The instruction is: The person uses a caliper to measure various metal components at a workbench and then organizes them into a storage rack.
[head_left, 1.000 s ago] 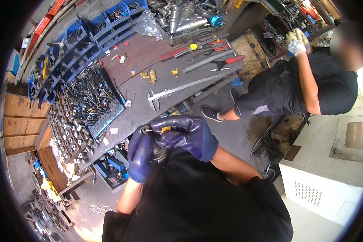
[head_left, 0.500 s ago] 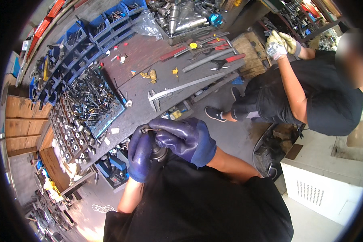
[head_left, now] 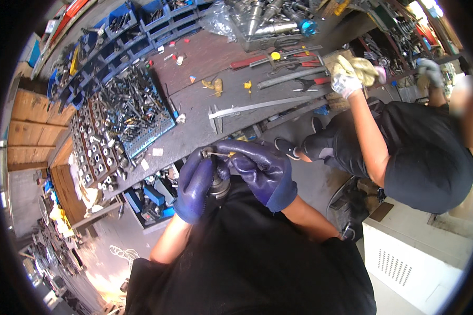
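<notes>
Both my hands wear purple coated gloves and meet just past the bench's near edge. My left hand [head_left: 194,184] wraps round a dark, round metal part with a stepped collar [head_left: 220,189], perhaps a tool holder; much of it is hidden by the fingers. My right hand [head_left: 263,176] is closed on a thin metal rod [head_left: 216,154] with a bit of yellow at its right end. The rod's left end reaches the top of the part by my left fingertips; its tip is too small to make out.
On the bench lie a large caliper [head_left: 263,107], pliers [head_left: 310,83], a long bar [head_left: 291,77] and a blue tray of cutters [head_left: 142,113]. Blue bins [head_left: 157,26] line the back. Below stands an open drawer [head_left: 152,202]. A gloved co-worker [head_left: 404,152] stands at right.
My view has shifted, so the bench sits further right. The thin rod shows more between my hands, its yellow end now visible. The co-worker's hands have moved apart.
</notes>
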